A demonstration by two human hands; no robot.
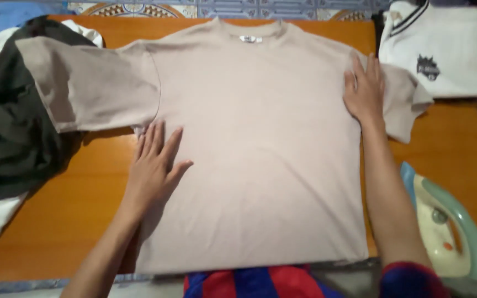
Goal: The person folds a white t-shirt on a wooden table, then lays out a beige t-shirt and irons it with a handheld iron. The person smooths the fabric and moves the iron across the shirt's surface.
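A beige short-sleeved T-shirt (260, 138) lies spread flat, collar away from me, on an orange wooden table (62, 209). My left hand (153, 163) rests flat with fingers spread on the shirt's left side, just below the left sleeve. My right hand (364, 91) presses flat on the shirt's right edge where the right sleeve begins. Neither hand grips anything.
A pile of dark green and white clothes (6, 127) lies at the table's left edge under the shirt's left sleeve. A folded white garment with dark trim (437, 49) sits at the back right. A pale green and cream iron (448, 226) stands at the front right.
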